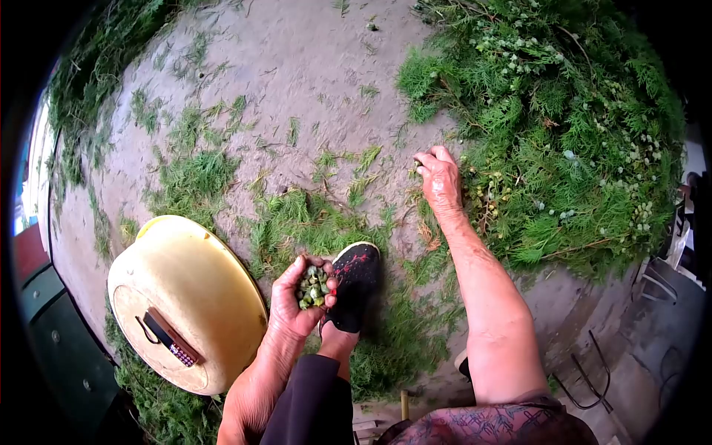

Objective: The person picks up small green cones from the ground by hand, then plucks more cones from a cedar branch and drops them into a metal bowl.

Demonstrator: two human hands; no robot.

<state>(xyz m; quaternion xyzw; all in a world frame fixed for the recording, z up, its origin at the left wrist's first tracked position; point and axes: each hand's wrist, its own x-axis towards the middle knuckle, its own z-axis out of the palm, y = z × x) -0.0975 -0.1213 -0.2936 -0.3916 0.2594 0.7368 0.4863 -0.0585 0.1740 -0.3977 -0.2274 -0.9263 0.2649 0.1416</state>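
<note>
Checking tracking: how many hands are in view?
2: left hand cupping green seeds beside the shoe; right hand on the ground by the branch pile. None seems hidden.

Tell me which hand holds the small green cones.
The left hand, cupped palm-up beside the black shoe, holds the cones; the right hand reaches to the ground beside the branch pile.

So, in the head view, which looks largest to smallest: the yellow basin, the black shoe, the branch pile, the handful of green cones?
1. branch pile
2. yellow basin
3. black shoe
4. handful of green cones
The wide lens bends the edges, so this is apparent size only.
</note>
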